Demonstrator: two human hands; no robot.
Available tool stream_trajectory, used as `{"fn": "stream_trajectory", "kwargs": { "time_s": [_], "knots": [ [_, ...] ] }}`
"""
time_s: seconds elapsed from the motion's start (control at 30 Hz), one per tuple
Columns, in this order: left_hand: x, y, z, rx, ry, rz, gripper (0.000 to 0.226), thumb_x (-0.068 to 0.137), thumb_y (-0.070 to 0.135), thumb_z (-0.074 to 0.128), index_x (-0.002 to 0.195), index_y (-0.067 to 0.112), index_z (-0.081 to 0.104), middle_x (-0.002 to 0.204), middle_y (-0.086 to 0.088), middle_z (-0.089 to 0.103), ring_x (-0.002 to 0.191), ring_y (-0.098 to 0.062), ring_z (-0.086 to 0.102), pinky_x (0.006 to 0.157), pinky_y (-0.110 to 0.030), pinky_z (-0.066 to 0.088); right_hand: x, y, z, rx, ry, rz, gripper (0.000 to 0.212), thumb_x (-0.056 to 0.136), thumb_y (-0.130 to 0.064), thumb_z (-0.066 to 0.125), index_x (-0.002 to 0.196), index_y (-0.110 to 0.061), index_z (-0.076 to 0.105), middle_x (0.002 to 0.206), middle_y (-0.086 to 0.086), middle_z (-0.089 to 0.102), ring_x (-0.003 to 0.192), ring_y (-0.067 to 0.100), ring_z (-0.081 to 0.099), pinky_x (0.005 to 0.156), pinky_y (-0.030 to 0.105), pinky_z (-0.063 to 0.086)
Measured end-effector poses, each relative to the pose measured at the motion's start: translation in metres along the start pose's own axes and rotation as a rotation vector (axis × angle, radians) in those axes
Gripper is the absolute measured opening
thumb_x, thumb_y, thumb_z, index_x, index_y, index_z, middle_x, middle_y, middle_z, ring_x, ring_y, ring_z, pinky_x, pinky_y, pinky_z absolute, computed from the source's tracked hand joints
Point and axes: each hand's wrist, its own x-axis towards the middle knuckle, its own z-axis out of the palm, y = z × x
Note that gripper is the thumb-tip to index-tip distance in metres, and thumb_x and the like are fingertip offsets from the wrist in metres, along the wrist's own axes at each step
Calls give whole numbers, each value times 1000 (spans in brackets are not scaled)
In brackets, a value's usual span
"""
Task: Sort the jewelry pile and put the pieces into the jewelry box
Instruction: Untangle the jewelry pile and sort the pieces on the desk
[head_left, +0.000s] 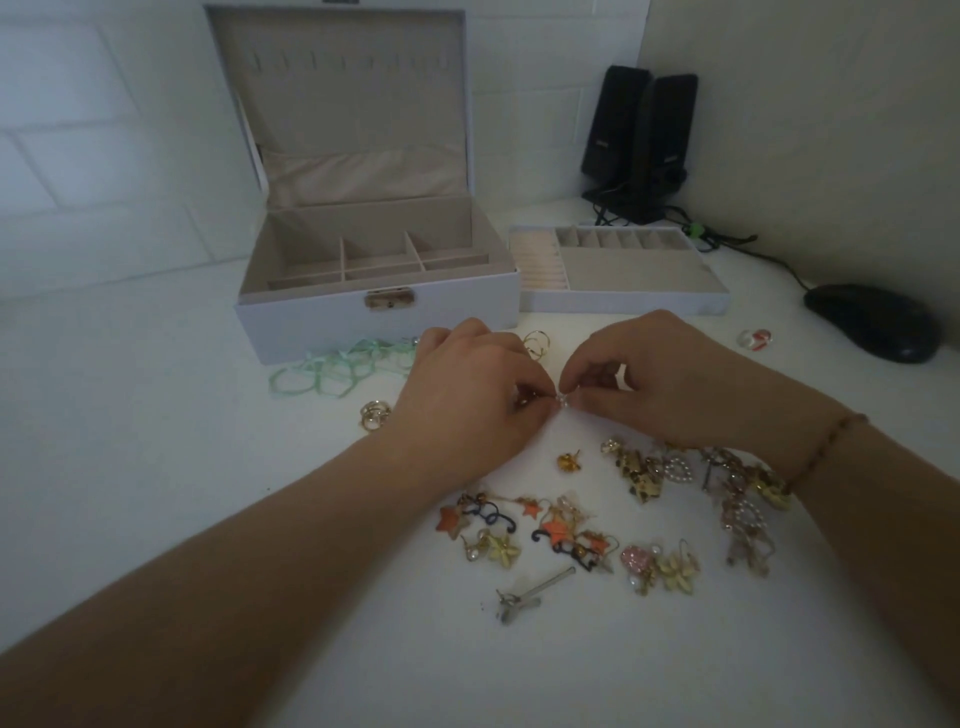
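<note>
1. Pinching a tiny pale piece (561, 399) between them, the left hand (467, 395) and right hand (670, 384) meet in front of the jewelry box (376, 317); the fingertips of both are curled tight on it, and its type is too small to make out.
2. Hidden detail: the left hand also covers something reddish under its curled fingers; what it is cannot be told.
3. The jewelry box stands open on the white table (156, 467), lid upright. Its beige lining shows a row of divided compartments, all visibly bare, and a gold clasp on the front wall.
4. The removable tray (623, 299) sits just right of the jewelry box, with ring rolls, small cells and one large bay; no pieces show in it.
5. The jewelry pile (613, 519) lies in front of the jewelry box, nearer the camera than the hands: orange stars, gold flowers, pearl hearts, a pink heart, tangled chains. The right forearm overlaps its right edge.
6. A green ribbon necklace (337, 369) touches the box's front left corner; gold rings (375, 414) lie in front of it, and a gold hoop (536, 343) just behind the hands.
7. Right of the tray: black speakers (639, 140), a mouse (872, 322), a red-and-clear piece (754, 339).
</note>
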Motion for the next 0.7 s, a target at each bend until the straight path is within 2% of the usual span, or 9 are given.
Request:
{"fn": "stream_trajectory", "kwargs": {
  "time_s": [0.2,0.37,0.47,0.6,0.7],
  "knots": [
    [0,2,0,4,22,-13,21,80,47,60,86,36,77,86,12,70,90,-21,57,85,-41,39,2,-4,3,11,-5,14,7,81,-16,69,80,-23,72,69,-16,64,72,-2,59,60,4,40],
    [1,-1,-1,-17,-14,-42,13,86,43,67,92,35,75,94,13,68,99,-17,53,92,-39,34,1,4,-5,9,-15,160,10,82,-20,69,75,-27,70,70,-13,67,70,-4,59,60,4,42],
    [0,-1,-1,-19,-21,-43,14,87,44,65,93,34,75,95,13,68,100,-16,53,94,-39,35,2,8,-6,14,-9,229,8,82,-20,70,75,-24,72,69,-12,67,70,-3,60,58,3,42],
    [0,-1,0,-26,-11,-39,15,88,44,65,92,34,75,94,13,68,98,-16,53,94,-40,36,2,7,-4,-22,0,237,7,81,-23,71,75,-24,72,68,-12,67,65,-1,60,56,1,41],
    [0,-1,0,-30,-12,-42,14,88,44,65,92,34,75,93,14,68,98,-16,53,94,-40,35,1,8,-7,-25,-12,231,5,81,-24,72,76,-24,71,68,-10,67,68,-1,59,57,2,41]
  ]
}}
